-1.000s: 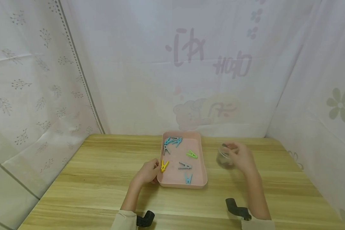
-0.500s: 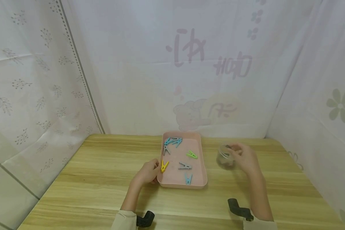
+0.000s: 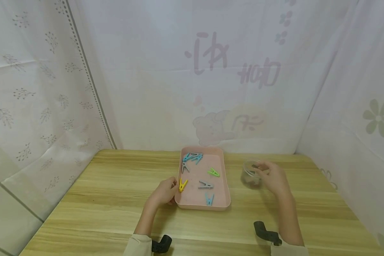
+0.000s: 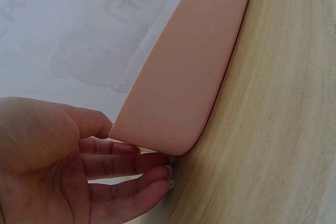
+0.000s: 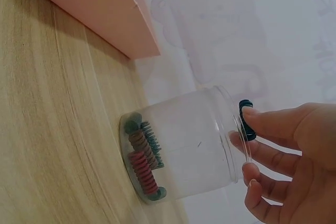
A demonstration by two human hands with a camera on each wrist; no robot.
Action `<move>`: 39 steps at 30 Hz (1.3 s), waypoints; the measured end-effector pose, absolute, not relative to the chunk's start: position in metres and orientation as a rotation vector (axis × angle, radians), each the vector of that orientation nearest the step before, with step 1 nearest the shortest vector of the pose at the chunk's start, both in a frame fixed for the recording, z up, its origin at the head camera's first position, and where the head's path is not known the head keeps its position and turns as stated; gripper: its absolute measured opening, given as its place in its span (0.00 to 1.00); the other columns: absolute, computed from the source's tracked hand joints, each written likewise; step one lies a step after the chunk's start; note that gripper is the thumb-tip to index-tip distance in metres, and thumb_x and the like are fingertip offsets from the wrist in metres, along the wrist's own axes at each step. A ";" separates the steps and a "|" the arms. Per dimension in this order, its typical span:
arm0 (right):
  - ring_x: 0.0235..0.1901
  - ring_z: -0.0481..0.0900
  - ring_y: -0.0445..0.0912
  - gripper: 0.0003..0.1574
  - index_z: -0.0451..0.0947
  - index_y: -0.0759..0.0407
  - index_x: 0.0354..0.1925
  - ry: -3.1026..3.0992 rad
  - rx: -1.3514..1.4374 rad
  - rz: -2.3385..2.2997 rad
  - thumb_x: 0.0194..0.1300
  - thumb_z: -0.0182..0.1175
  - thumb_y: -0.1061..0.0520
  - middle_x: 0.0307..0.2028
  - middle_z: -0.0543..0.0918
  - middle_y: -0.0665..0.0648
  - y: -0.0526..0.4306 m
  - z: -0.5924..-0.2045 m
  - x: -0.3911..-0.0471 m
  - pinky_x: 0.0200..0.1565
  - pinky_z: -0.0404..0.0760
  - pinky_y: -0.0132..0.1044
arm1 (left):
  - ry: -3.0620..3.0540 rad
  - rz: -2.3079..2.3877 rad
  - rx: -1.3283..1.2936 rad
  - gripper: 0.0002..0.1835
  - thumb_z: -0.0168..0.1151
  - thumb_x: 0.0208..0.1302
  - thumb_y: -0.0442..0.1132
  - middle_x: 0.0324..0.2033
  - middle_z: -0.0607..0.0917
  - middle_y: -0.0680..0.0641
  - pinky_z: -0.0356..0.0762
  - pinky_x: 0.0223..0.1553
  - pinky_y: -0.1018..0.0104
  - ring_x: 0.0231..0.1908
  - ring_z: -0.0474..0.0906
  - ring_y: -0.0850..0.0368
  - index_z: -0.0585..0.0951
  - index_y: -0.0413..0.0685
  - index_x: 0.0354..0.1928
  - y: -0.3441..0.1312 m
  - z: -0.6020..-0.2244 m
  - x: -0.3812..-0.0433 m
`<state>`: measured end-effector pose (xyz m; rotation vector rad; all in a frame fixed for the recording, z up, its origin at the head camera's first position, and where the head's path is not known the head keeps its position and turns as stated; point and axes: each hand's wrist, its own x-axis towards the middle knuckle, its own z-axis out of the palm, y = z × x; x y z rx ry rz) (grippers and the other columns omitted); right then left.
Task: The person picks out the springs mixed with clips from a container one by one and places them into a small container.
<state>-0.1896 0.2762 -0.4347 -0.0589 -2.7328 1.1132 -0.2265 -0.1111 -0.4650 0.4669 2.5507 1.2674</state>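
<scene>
With thumb and fingers my left hand (image 3: 165, 191) grips the near left corner of a pink tray (image 4: 178, 77). Clothespins lie in that tray, among them a yellow one (image 3: 182, 185), a green one (image 3: 213, 172) and several blue and grey ones. To the right, my right hand (image 3: 273, 176) is at the mouth of a clear jar (image 5: 191, 145) standing on the table. Between thumb and index finger it pinches a small dark ribbed piece (image 5: 247, 120) at the rim; other fingers touch the rim. Ribbed pieces in red (image 5: 143, 173), brown and dark green lie at the jar's bottom.
Everything stands on a wood-grain table (image 3: 115, 199). A printed white curtain (image 3: 147, 89) hangs behind it and along both sides. Black curved mounts (image 3: 266, 234) stick out at both wrists.
Since one second ago my right hand has shifted slightly right, from over the jar's mouth to its right rim, holding the dark ribbed piece. The left hand and tray have stayed put.
</scene>
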 end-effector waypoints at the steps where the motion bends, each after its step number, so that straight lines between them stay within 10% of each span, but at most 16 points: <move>1: 0.42 0.84 0.57 0.21 0.77 0.73 0.61 -2.735 -0.056 1.107 0.79 0.58 0.60 0.55 0.82 0.77 0.276 -0.435 -0.190 0.37 0.84 0.42 | 2.551 1.269 0.474 0.08 0.51 0.81 0.33 0.27 0.81 0.41 0.86 0.23 0.60 0.21 0.77 0.56 0.76 0.35 0.42 -0.111 -0.465 -0.227; 13: 0.41 0.85 0.60 0.19 0.78 0.72 0.60 -2.732 -0.033 1.050 0.77 0.59 0.62 0.52 0.83 0.77 0.275 -0.440 -0.191 0.31 0.80 0.39 | 2.541 1.278 0.458 0.09 0.51 0.81 0.34 0.27 0.81 0.41 0.86 0.24 0.59 0.22 0.78 0.56 0.76 0.34 0.43 -0.112 -0.467 -0.225; 23: 0.50 0.84 0.68 0.22 0.79 0.69 0.61 -2.757 -0.093 1.054 0.81 0.57 0.54 0.56 0.82 0.75 0.275 -0.437 -0.191 0.46 0.85 0.60 | 2.536 1.294 0.453 0.08 0.51 0.81 0.34 0.27 0.81 0.41 0.86 0.24 0.59 0.22 0.78 0.55 0.76 0.35 0.43 -0.114 -0.467 -0.224; 39: 0.40 0.83 0.57 0.23 0.79 0.65 0.62 -2.676 -0.117 0.991 0.80 0.58 0.51 0.55 0.84 0.73 0.275 -0.435 -0.181 0.33 0.78 0.40 | 2.819 1.347 0.427 0.09 0.56 0.79 0.34 0.39 0.86 0.38 0.81 0.31 0.62 0.32 0.79 0.53 0.82 0.35 0.49 -0.114 -0.454 -0.232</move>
